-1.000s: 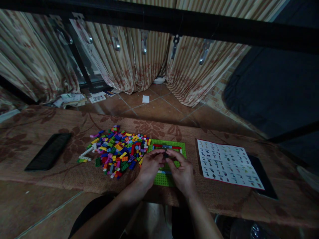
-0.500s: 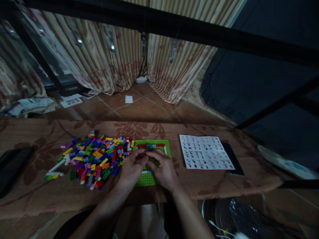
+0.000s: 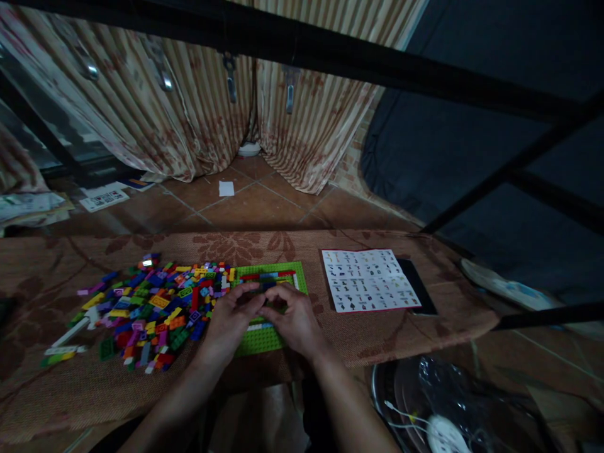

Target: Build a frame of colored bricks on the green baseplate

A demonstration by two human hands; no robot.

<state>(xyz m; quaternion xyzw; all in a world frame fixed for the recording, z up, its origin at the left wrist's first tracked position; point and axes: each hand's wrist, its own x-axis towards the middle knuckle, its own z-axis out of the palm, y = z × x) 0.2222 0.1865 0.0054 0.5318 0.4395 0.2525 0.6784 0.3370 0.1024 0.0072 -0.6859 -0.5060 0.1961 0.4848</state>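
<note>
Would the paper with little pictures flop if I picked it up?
The picture sheet would probably bend, as it looks thin and slightly wavy. So thin, it's likely light too, and may slide off the dark thing its right edge overlaps.

A coarse brown woven cloth patterned with dark leaves (image 3: 377, 340) is spread beneath matt, multicoloured plastic bricks (image 3: 160, 302) and a studded green plastic baseplate (image 3: 264, 340); smooth white printed paper (image 3: 370, 280) is laid alongside.
</note>
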